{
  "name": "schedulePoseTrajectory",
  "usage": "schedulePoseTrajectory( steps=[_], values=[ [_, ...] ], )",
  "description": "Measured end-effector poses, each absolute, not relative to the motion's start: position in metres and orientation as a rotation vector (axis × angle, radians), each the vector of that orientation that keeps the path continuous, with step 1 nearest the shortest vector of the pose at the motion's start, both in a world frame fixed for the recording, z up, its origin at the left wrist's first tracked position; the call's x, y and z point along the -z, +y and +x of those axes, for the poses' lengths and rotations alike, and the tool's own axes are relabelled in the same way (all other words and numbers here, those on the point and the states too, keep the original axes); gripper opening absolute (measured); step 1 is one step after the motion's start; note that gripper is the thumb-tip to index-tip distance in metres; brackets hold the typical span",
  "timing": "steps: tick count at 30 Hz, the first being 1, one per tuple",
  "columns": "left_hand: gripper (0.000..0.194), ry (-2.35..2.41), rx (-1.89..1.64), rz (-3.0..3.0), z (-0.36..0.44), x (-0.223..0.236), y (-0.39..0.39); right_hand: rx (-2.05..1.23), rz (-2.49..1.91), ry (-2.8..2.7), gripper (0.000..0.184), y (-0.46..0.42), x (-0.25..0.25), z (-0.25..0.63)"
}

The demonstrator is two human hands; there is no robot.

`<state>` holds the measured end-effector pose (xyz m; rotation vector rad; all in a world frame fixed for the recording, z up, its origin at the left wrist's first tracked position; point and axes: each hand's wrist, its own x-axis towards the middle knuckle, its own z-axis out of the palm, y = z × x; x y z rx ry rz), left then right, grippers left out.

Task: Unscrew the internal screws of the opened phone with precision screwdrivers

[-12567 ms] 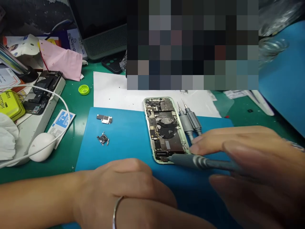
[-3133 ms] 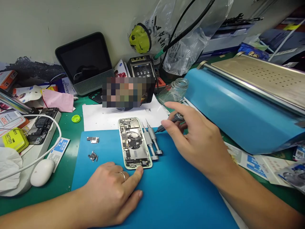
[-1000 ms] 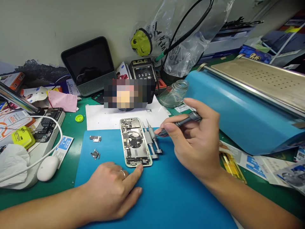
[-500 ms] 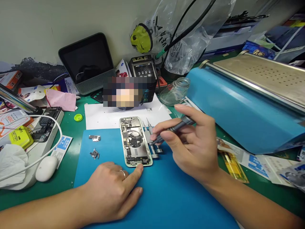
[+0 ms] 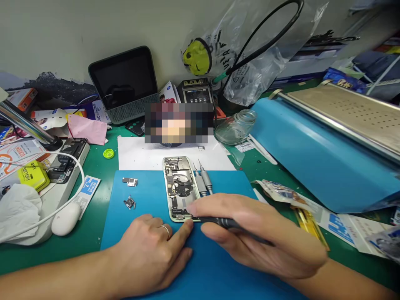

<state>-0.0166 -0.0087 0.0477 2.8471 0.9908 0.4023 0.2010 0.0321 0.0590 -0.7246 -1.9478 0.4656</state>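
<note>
- Opened phone with pale green frame [image 5: 182, 198]: frame centre, innards up, lying on flat blue mat [image 5: 125, 225], green table [image 5: 96, 196] under that.
- Left hand [image 5: 150, 254]: lower centre-left, silver ring [image 5: 168, 231], index fingertip at phone's bottom edge; index and thumb held apart, other fingers curled.
- Right hand [image 5: 265, 233]: lower right, thumb and fingers pinching dark grey ridged pen-shaped tool [image 5: 229, 223], front end at phone's lower right corner, exact tip contact unclear.
- 2 grey metal screwdrivers [image 5: 204, 181]: just right of phone, tips up, lower ends hidden by right hand.
- 2 small metal parts [image 5: 129, 181]: mat's upper left, apart.
- Lime green cap [image 5: 108, 153]: left of white paper sheet [image 5: 134, 156].
</note>
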Motion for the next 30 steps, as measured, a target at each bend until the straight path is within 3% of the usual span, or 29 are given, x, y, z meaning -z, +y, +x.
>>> schedulePoseTrajectory(
  steps=[8,12,18,30],
  values=[
    [0.040,1.032,-0.457,2.843,-0.015,-0.047,-0.010,-0.481,-0.580,-1.971,0.061,0.038,-0.036,0.198],
    [0.042,1.030,-0.437,2.832,-0.014,-0.048,-0.009,-0.454,-0.595,-1.965,0.050,0.040,-0.038,0.194],
    [0.045,1.033,-0.390,2.820,-0.014,-0.048,-0.010,-0.521,-0.729,-1.964,0.012,0.041,-0.043,0.191],
    [0.045,1.015,-0.373,2.825,-0.014,-0.046,-0.009,-0.406,-0.737,-2.044,0.007,0.041,-0.045,0.190]
  ],
)
